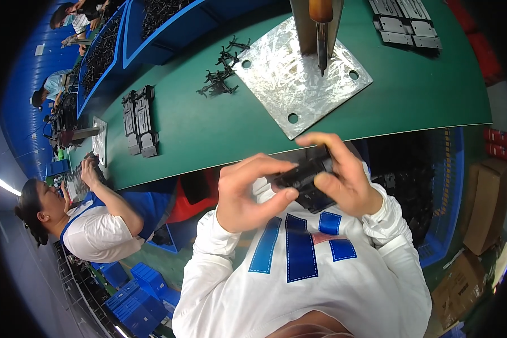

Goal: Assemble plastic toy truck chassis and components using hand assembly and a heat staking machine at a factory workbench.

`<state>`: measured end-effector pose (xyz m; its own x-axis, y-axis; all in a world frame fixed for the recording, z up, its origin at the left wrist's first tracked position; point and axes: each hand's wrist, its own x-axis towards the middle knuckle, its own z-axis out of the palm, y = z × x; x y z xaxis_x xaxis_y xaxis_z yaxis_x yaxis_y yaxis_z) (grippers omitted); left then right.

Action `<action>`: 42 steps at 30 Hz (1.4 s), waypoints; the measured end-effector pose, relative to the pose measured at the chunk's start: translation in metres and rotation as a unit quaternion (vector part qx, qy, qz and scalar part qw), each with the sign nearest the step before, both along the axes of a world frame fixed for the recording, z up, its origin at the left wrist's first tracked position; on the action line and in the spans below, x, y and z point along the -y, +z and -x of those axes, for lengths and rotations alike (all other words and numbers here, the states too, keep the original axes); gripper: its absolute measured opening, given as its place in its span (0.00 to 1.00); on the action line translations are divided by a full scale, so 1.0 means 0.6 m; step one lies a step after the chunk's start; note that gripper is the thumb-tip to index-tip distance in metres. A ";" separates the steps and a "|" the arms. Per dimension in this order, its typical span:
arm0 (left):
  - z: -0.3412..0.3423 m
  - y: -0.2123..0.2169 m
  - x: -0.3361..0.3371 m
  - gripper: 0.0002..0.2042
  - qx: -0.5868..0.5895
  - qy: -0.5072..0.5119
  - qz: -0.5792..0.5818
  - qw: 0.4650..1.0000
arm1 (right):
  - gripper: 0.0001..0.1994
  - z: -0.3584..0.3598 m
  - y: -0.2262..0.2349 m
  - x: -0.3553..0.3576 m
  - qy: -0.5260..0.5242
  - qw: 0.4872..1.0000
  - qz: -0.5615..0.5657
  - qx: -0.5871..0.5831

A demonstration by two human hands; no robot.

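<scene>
A black plastic part (pixel 307 177) is being held before the white shirt (pixel 287 293), near the edge of the green table (pixel 180 135). Its left end is being grasped by the thumb and fingers of the left hand (pixel 250 188), its right end by those of the right hand (pixel 352 183) (finer detail is being lost to blur). Beyond, a metal plate (pixel 290 76) is being supported by the table, beside small black pieces (pixel 219 79).

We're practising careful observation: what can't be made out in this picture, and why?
Head view: black part, partly covered by left hand and right hand, details blurred.
Head view: orange-handled tool, top cut off by upper edge.
Head view: black pieces in the blue bin, too small and tangled to count.
</scene>
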<state>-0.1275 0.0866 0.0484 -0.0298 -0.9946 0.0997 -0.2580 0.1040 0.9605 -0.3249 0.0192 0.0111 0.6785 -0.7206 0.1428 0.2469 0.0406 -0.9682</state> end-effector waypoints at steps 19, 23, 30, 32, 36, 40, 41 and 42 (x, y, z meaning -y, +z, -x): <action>0.029 -0.005 -0.007 0.14 -0.028 0.135 0.019 0.990 | 0.28 -0.043 -0.018 -0.045 -0.244 0.888 0.380 -0.084; 0.023 -0.001 -0.010 0.17 -0.033 0.093 -0.005 0.995 | 0.27 -0.041 -0.015 -0.043 -0.233 0.903 0.355 -0.072; 0.022 -0.003 -0.012 0.18 -0.056 0.072 -0.010 0.996 | 0.27 -0.036 -0.020 -0.039 -0.210 0.920 0.324 -0.068; 0.023 -0.004 -0.011 0.18 -0.045 0.080 -0.015 0.996 | 0.27 -0.038 -0.023 -0.041 -0.210 0.922 0.319 -0.065; 0.029 0.003 -0.013 0.18 -0.055 0.073 -0.025 0.995 | 0.26 -0.031 -0.029 -0.048 -0.220 0.922 0.314 -0.060; 0.029 -0.003 -0.005 0.17 -0.061 0.083 -0.054 0.993 | 0.26 -0.030 -0.030 -0.039 -0.198 0.931 0.296 -0.082; 0.029 -0.005 -0.003 0.16 -0.069 0.090 -0.068 0.991 | 0.26 -0.031 -0.030 -0.039 -0.199 0.930 0.296 -0.083; 0.029 -0.008 -0.001 0.16 -0.070 0.089 -0.068 0.991 | 0.26 -0.032 -0.029 -0.039 -0.206 0.933 0.284 -0.082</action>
